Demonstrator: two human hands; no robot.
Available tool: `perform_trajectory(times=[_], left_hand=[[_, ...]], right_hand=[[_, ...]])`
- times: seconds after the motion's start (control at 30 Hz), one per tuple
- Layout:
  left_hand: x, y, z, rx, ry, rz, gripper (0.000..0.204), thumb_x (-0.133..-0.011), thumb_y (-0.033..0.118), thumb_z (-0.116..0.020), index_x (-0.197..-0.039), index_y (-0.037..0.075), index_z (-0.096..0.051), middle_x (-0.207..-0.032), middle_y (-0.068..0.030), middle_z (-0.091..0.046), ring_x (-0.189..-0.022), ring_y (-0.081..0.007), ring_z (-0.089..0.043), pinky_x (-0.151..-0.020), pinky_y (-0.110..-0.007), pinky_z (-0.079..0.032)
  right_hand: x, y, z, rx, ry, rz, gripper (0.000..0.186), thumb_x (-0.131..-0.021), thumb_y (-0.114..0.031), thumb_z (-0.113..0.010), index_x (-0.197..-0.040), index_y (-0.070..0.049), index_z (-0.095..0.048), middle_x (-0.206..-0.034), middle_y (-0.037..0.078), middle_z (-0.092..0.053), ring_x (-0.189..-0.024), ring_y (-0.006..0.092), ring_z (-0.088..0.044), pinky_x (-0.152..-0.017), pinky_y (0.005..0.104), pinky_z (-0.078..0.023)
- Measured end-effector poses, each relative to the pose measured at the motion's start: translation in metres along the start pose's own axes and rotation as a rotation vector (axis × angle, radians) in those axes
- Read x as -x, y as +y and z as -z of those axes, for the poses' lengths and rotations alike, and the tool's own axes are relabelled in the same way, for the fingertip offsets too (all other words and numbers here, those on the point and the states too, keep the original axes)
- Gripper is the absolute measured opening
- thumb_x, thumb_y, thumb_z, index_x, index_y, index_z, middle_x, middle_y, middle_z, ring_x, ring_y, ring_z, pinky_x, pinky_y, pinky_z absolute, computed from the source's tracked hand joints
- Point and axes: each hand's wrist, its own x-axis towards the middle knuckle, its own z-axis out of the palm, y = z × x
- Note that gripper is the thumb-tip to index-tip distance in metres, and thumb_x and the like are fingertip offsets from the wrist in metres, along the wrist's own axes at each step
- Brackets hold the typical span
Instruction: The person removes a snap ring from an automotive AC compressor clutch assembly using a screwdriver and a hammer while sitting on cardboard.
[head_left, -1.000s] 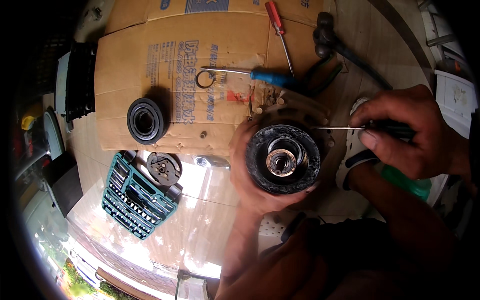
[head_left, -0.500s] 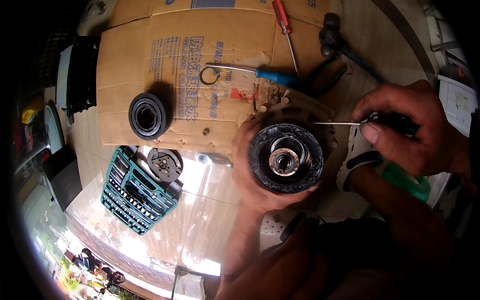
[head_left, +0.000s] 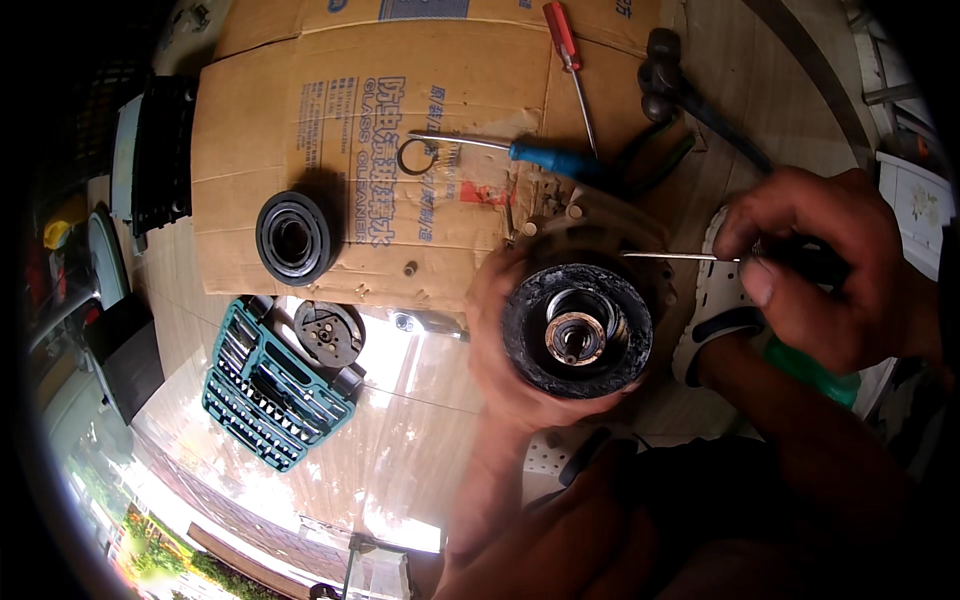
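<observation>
Black drum [head_left: 533, 335] shifted bodyward, left hand [head_left: 496, 345] clasping it, right hand [head_left: 828, 262] pinching slim tool [head_left: 685, 257].

Cardboard [head_left: 240, 130]: printed all in blue, mostly turned sideways
Big lettering: chunky Chinese characters [head_left: 390, 165] mid-sheet, plus Latin capitals [head_left: 367, 160] right alongside, on the left-edge side
Small print [head_left: 320, 130]: closer to the left edge, way too tiny to make out
Far edge: more blue characters [head_left: 622, 9] toward the right corner, cut off by the view
</observation>
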Motion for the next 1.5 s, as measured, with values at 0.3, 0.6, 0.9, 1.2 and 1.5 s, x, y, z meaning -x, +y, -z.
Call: perform_trajectory(times=[0.3,0.6,0.9,1.2,1.5], left_hand=[[-0.004,0.009,-0.003,-0.094,-0.014,-0.095,0.119,-0.056,0.040,-0.107,-0.149,-0.007,-0.048,-0.144,-0.0320,-0.057,-0.132,-0.0461,-0.060,-0.112,-0.053,-0.049],[-0.003,0.016,-0.018,-0.166,-0.008,-0.175,0.113,-0.058,0.042,-0.106,-0.144,-0.006,-0.051,-0.144,-0.0299,-0.058,-0.132,-0.0479,-0.058,-0.113,-0.054,-0.047],[0.001,0.019,-0.016,-0.217,-0.044,-0.151,0.114,-0.057,0.041,-0.106,-0.147,-0.002,-0.051,-0.147,-0.0267,-0.057,-0.134,-0.0455,-0.058,-0.114,-0.052,-0.047],[0.008,0.017,-0.023,-0.218,-0.007,-0.204,0.116,-0.057,0.037,-0.106,-0.150,-0.002,-0.049,-0.150,-0.0271,-0.056,-0.136,-0.0465,-0.057,-0.114,-0.054,-0.047],[0.010,0.020,-0.038,-0.340,0.058,-0.325,0.103,-0.063,0.046,-0.101,-0.142,-0.003,-0.056,-0.140,-0.0246,-0.063,-0.131,-0.0476,-0.060,-0.113,-0.056,-0.048]], right_hand=[[0.006,-0.011,-0.007,0.184,-0.034,0.260,0.025,-0.083,-0.010,-0.074,-0.106,0.000,-0.072,-0.080,0.011,-0.075,-0.062,0.0238,-0.073,-0.055,0.0348,-0.057],[0.014,-0.008,-0.026,0.284,-0.005,0.342,0.029,-0.084,-0.006,-0.082,-0.110,0.001,-0.073,-0.072,0.009,-0.070,-0.055,0.0227,-0.068,-0.049,0.0355,-0.051],[0.025,-0.008,-0.045,0.357,0.083,0.339,0.030,-0.083,-0.003,-0.084,-0.110,0.001,-0.072,-0.075,0.011,-0.070,-0.059,0.0244,-0.068,-0.052,0.0359,-0.052],[0.025,-0.002,-0.047,0.305,0.107,0.363,0.025,-0.087,-0.006,-0.084,-0.108,0.000,-0.072,-0.086,0.013,-0.074,-0.069,0.0292,-0.075,-0.058,0.0387,-0.060],[0.034,-0.007,-0.034,0.376,-0.006,0.332,0.026,-0.087,-0.006,-0.083,-0.110,0.002,-0.072,-0.086,0.013,-0.075,-0.071,0.0289,-0.075,-0.060,0.0370,-0.062]])
